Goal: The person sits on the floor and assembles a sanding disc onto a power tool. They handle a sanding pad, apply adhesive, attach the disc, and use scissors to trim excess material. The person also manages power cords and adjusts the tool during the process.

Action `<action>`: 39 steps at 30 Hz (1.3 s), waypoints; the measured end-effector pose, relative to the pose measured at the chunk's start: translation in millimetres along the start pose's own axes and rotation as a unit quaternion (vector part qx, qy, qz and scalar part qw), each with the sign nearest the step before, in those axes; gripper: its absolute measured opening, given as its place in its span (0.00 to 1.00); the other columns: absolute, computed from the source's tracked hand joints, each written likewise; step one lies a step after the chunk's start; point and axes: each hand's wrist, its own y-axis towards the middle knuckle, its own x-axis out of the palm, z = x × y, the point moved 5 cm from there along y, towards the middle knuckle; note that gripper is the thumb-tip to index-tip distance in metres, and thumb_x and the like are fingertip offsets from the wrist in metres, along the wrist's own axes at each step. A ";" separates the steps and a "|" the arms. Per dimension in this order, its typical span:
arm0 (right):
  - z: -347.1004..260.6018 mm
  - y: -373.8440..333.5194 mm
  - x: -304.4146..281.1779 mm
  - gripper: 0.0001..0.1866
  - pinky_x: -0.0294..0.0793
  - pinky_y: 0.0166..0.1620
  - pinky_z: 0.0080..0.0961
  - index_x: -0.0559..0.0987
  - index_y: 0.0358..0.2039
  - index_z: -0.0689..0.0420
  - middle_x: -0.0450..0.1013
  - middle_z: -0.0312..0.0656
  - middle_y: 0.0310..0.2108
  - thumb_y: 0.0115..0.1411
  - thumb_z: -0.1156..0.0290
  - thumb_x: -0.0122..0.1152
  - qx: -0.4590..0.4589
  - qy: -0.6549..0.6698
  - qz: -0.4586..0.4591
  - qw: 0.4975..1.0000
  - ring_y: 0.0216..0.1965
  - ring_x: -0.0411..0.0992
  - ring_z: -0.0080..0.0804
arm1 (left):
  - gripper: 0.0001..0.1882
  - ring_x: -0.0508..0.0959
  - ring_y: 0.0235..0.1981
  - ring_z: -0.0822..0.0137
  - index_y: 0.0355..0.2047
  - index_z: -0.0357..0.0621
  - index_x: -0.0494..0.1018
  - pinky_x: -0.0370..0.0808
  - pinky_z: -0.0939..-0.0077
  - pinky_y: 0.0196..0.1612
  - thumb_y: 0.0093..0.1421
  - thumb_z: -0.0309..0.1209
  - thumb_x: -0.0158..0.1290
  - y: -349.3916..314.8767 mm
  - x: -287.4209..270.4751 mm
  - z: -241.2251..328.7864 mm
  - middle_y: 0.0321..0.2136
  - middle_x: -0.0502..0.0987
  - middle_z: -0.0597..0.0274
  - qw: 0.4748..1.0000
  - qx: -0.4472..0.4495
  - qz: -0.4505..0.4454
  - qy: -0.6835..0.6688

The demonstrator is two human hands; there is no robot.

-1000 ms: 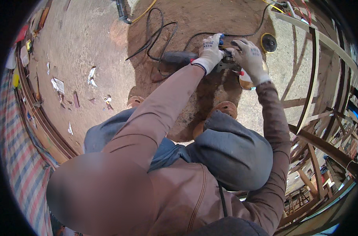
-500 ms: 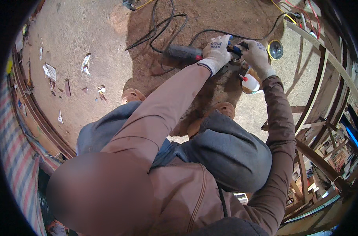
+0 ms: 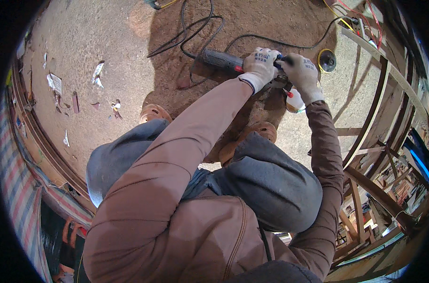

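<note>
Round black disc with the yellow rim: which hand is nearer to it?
Right. The right hand is just left of the disc; the left hand is farther left.

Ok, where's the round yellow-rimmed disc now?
In the head view, the yellow-rimmed disc lies on the floor at upper right, between the right hand and the pale frame bar.

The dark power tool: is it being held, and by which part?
The left hand grips the dark power tool at its front end, near the red part. The right hand is there too, its hold unclear.
</note>
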 end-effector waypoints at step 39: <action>28.5 17.7 6.8 0.10 0.76 0.43 0.44 0.83 0.42 0.52 0.80 0.47 0.37 0.62 0.64 0.61 -0.001 0.053 -0.038 0.998 0.41 0.79 0.51 | 0.45 0.74 0.57 0.53 0.65 0.57 0.62 0.77 0.58 0.56 0.48 0.48 0.69 4.4 -0.4 -1.2 0.54 0.75 0.53 0.999 -0.049 -0.009 -0.021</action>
